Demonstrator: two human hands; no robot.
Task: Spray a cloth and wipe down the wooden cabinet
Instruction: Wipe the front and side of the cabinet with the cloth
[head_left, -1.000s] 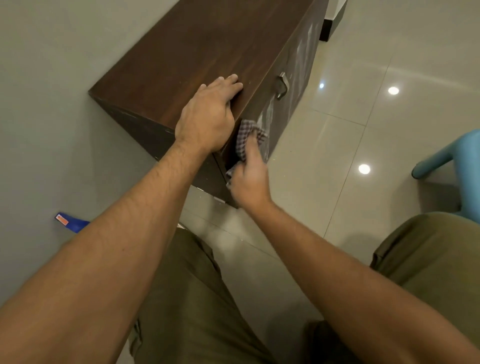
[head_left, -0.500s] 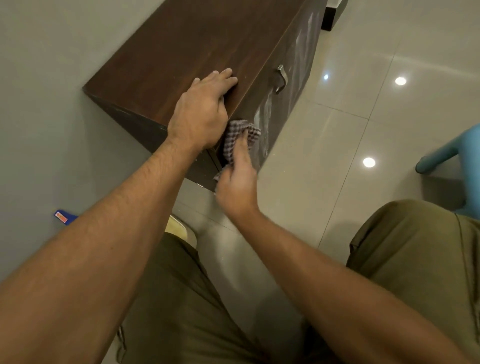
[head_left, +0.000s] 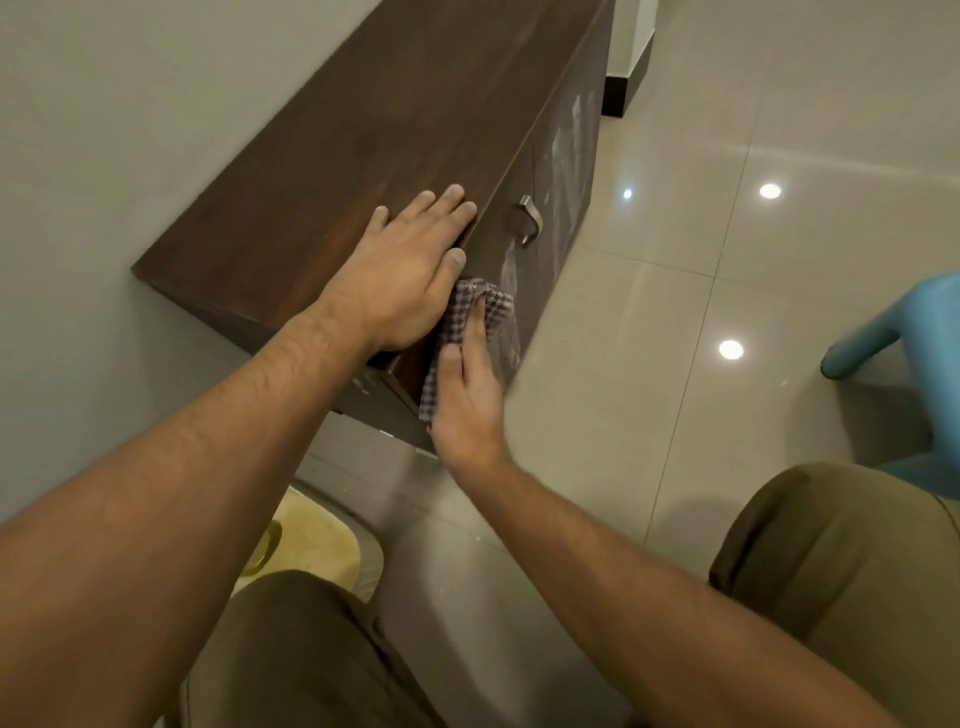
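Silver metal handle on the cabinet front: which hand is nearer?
Left. Left hand lies flat on the dark wooden cabinet top, fingertips at its front edge beside the silver handle. Right hand presses a checked cloth on the front, lower down.

The cabinet (head_left: 363, 156) is set against the wall (head_left: 104, 156) at left. The left hand (head_left: 400, 270) is laid flat on its top, at the front edge. Just below, the cloth (head_left: 467, 306) is pressed against its front by the right hand (head_left: 467, 400), with the handle (head_left: 530, 221) fixed farther along. A stool (head_left: 883, 322) is placed well apart, at right.
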